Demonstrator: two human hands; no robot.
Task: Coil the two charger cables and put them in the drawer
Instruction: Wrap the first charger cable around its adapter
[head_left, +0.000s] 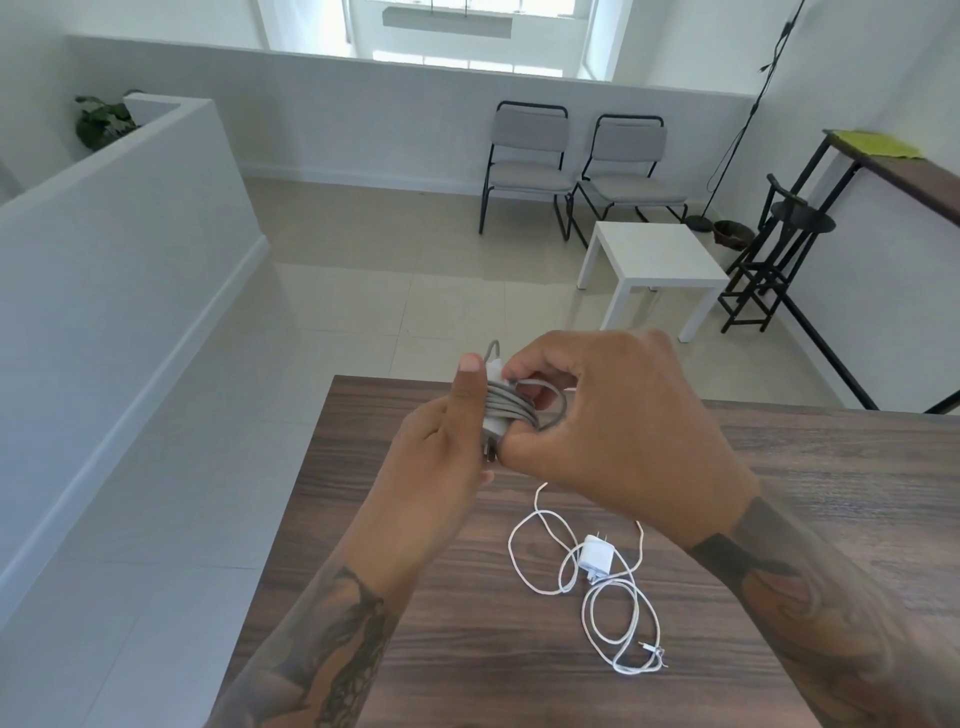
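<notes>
Both hands hold one charger above the far left part of the dark wooden table. My left hand grips a white plug block with a grey cable wound around it, thumb up along its side. My right hand pinches the grey cable's loops from the right. The second charger, a white plug with a loose white cable, lies uncoiled on the table below my right wrist. No drawer is in view.
The table's left edge drops to a tiled floor. Beyond the table stand a small white side table, two grey chairs and a black stool by a high dark counter at the right.
</notes>
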